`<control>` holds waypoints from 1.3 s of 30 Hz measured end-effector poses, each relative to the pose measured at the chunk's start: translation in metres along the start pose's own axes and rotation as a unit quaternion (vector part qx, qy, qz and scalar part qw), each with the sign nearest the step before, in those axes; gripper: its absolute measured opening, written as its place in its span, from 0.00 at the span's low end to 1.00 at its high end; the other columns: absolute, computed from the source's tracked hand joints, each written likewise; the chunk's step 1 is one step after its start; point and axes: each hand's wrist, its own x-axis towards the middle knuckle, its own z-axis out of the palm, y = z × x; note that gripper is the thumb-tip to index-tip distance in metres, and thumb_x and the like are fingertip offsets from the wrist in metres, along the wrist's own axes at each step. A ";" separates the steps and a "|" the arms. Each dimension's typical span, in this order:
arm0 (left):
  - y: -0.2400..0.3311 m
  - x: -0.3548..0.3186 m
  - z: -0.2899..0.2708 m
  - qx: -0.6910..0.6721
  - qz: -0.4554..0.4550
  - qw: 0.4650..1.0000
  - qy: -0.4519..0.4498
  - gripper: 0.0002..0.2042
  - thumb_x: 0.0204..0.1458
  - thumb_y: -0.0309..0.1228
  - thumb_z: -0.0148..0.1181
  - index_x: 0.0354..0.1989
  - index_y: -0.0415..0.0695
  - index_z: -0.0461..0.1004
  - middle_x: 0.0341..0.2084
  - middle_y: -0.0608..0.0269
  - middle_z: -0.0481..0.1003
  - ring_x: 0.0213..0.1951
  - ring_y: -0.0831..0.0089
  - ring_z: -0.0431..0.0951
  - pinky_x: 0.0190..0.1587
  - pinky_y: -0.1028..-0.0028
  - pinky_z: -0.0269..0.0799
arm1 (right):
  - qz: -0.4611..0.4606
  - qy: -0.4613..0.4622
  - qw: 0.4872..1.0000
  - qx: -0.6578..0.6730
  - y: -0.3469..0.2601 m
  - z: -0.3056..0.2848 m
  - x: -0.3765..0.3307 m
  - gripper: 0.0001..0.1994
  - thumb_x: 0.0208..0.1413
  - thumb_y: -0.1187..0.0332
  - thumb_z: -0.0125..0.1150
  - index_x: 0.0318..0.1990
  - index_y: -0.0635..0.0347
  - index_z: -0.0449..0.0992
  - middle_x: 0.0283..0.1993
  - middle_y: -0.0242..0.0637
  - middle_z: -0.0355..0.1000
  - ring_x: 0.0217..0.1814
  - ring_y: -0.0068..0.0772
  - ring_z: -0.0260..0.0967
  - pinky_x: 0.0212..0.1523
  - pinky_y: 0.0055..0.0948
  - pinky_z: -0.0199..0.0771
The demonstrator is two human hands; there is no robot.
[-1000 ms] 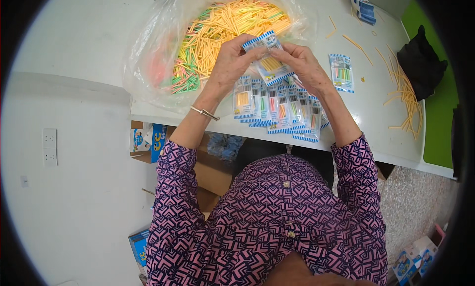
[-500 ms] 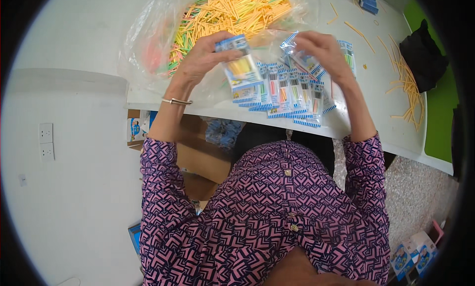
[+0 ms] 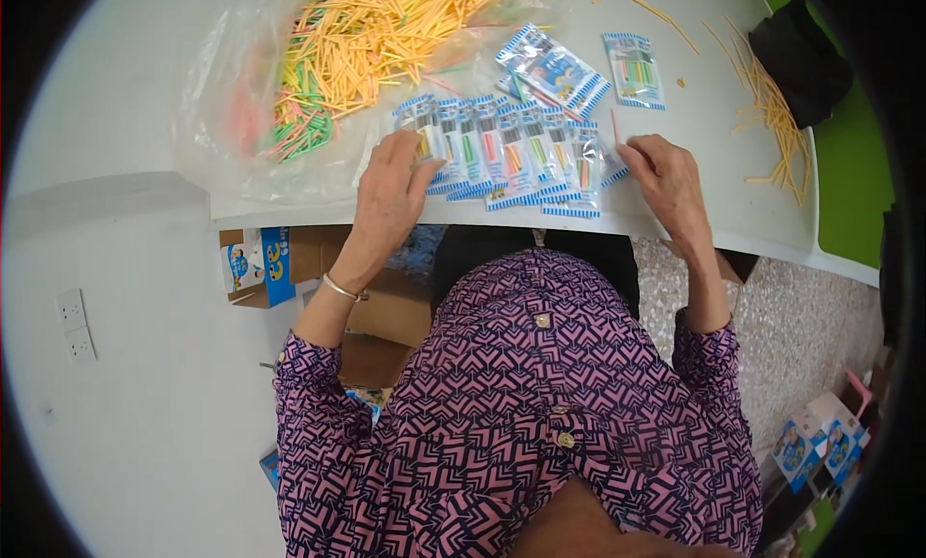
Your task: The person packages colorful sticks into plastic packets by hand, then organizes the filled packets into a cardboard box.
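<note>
Left hand point(image 3: 391, 196) lies flat, fingers spread, on the left end of a row of packets point(image 3: 511, 153) overlapping along the near edge of the table point(image 3: 714, 172); it grips nothing. Right hand point(image 3: 668, 177) rests at the row's right end, fingers loosely curled, apparently empty. A pink stick point(image 3: 614, 126) lies just beside it. Bag of sticks point(image 3: 357, 47) sits behind the row.

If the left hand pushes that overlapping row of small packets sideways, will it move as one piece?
Probably not. The row of packets is loose flat sachets only overlapping, so they would likely slide and fan apart. They look thin, glossy and light, so the left hand could scatter them easily.
</note>
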 end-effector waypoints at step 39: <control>0.042 -0.028 0.068 -0.160 0.117 0.973 0.121 0.17 0.42 0.21 0.63 0.43 0.35 0.71 0.44 0.53 0.67 0.44 0.58 0.67 0.44 0.67 0.67 | 0.162 -0.098 0.954 0.232 -0.058 0.045 -0.010 0.27 0.46 0.64 0.68 0.48 0.70 0.63 0.39 0.40 0.70 0.38 0.25 0.69 0.38 0.22 0.71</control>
